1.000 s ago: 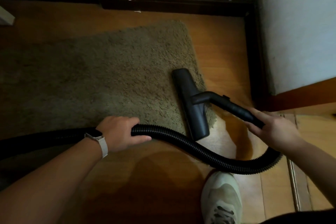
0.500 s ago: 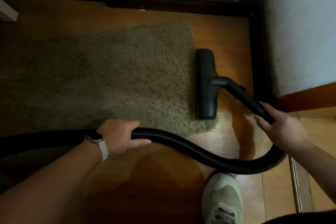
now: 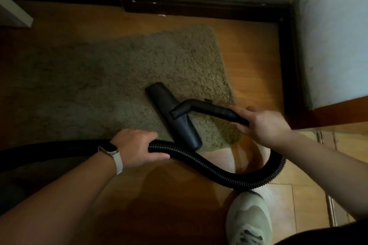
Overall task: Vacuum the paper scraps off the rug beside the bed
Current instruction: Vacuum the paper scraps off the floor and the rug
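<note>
Head view, looking straight down, and the light is low. 2 hands are on the vacuum. The left hand [image 3: 137, 149], a pale watch [image 3: 111, 150] on its wrist, has its fingers curled over the ribbed black hose [image 3: 219, 173] with the thumb along the near side, a firm grasp at the rug's near edge. The right hand [image 3: 264, 123] wraps its fingers round the rear end of the rigid black wand [image 3: 211, 108], and the grip hides the spot where the hose meets it.

The floor nozzle [image 3: 173, 117] lies flat on the shaggy olive rug [image 3: 119, 77], set on a diagonal in the rug's near right part, with its far end pointing up and left and its near end right at the rug's near edge, just beside the hose. The wand angles up from the nozzle's middle toward the right hand.

The hose runs right from the left hand, sags in 1 wide loop across the wooden floor [image 3: 249, 49] and climbs to the right hand. The pile is dim and coarse, so I cannot tell whether any paper scraps sit in it.

A light shoe [image 3: 249, 219] stands on the floor below the loop. A dark skirting board [image 3: 199, 9] lines the far wall, and a pale blue panel [image 3: 328, 45] over a wooden base stands to the right, apart from the rug.
</note>
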Tool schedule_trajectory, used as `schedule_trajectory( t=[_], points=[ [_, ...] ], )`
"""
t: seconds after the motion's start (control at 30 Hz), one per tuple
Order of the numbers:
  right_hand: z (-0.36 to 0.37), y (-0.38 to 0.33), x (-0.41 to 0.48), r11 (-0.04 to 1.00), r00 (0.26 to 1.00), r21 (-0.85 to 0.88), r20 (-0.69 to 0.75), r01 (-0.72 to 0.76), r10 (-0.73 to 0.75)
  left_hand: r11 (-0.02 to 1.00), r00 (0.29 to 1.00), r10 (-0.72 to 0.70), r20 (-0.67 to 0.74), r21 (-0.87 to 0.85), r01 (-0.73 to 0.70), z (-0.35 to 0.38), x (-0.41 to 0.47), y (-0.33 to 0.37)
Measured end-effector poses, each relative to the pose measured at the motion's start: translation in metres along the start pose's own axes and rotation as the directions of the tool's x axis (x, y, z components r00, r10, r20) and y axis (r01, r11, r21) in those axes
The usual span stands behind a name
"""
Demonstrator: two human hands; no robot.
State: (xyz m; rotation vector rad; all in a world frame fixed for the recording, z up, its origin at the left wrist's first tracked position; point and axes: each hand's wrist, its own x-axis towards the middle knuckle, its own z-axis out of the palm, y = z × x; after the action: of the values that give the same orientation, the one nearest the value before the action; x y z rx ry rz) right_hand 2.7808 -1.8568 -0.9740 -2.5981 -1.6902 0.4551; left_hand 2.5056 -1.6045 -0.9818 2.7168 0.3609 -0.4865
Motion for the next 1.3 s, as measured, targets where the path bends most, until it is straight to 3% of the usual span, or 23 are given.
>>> schedule_trajectory(
  t=[0.13,0.27,0.4,0.57,0.7,0.8,0.97,1.03,1.17,1.3],
  points=[
    [-0.001,-0.002,0.014,0.999,1.000,0.039,-0.017,-0.005,0.005,1.000,1.000,-0.004,0.007,-0.016,0.004,0.000,-0.015,-0.009],
    [-0.001,0.014,0.011,0.978,0.978,0.069,-0.066,-0.194,0.199,1.000,1.000,-0.011,0.025,-0.018,0.011,-0.001,-0.024,-0.010],
    [-0.003,0.015,0.010,0.960,0.959,0.020,0.045,-0.280,0.279,0.999,0.999,-0.032,0.019,-0.026,0.033,-0.001,-0.026,-0.007],
    [-0.007,-0.032,0.035,1.000,0.997,-0.014,0.082,0.015,-0.014,1.000,0.999,-0.017,0.044,0.006,0.017,-0.010,-0.025,-0.005],
    [-0.008,-0.081,0.061,0.960,0.949,-0.052,0.176,0.274,-0.262,1.000,0.997,0.005,0.078,0.015,-0.006,-0.013,-0.033,-0.004],
    [-0.006,-0.092,0.071,0.939,0.928,-0.060,0.180,0.340,-0.325,1.000,0.996,-0.026,0.090,0.018,0.025,-0.012,-0.039,-0.007],
    [0.000,-0.055,0.066,0.985,0.978,0.052,0.115,0.168,-0.173,0.998,0.994,-0.056,0.091,0.023,0.054,-0.008,-0.049,-0.018],
    [-0.002,-0.035,0.063,0.993,0.993,0.113,0.111,-0.036,0.024,0.999,0.995,-0.053,0.089,0.003,0.053,-0.007,-0.050,-0.021],
    [-0.005,0.005,0.050,0.919,0.931,0.149,0.066,-0.364,0.358,0.997,0.997,-0.073,0.030,-0.024,0.074,-0.008,-0.047,-0.026],
    [-0.010,0.015,0.036,0.905,0.941,0.262,0.054,-0.335,0.333,0.999,0.997,-0.043,-0.071,-0.014,0.042,-0.011,-0.041,-0.029]
  ],
)
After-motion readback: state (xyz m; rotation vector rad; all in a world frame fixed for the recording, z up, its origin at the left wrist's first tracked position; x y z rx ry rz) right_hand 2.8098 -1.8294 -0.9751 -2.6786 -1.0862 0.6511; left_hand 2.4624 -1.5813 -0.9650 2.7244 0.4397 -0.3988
